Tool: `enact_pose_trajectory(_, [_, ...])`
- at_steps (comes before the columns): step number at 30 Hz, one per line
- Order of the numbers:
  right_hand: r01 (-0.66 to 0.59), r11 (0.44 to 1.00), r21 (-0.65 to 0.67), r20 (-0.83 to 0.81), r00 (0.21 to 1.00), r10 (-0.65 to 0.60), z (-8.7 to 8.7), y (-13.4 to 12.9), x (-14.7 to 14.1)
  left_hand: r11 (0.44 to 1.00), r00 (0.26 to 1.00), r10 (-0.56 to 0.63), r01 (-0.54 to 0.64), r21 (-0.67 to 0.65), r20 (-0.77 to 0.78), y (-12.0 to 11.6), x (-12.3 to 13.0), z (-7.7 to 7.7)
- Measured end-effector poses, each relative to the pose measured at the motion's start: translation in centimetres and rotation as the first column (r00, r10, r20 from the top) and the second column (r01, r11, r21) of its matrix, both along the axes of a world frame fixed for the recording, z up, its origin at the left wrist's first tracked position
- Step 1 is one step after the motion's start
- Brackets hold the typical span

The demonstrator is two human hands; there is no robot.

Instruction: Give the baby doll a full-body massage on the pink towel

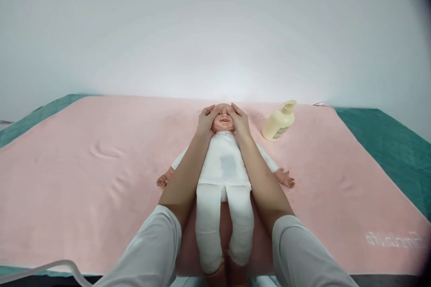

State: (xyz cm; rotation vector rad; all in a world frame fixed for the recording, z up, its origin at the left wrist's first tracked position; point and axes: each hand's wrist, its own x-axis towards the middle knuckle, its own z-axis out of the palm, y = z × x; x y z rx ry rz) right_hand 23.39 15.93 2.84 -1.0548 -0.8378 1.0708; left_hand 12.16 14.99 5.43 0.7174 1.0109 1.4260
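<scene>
The doll (223, 161) is laid face-up on the pink blanket (128, 179), its head cupped between the loosely curved left hand (239, 121) and right hand (206, 121); a pump bottle (279, 123) is set near, to the right.

One doll (225, 161), one pump bottle (279, 123), two bare hands (223, 119), one pink cloth (141, 179)
</scene>
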Motion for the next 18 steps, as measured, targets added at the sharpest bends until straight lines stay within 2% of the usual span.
enact_pose_trajectory(10, [0.068,0.998,-0.015,-0.032,0.997,-0.069,0.03,-0.2,-0.17,1.0,0.999,-0.016,0.017,0.022,-0.042,0.09,-0.09,-0.39])
enact_pose_trajectory(18, [0.037,0.998,-0.054,-0.112,0.993,-0.043,-0.34,0.48,0.02,0.996,0.999,-0.046,0.046,-0.078,0.005,-0.11,-0.05,0.08])
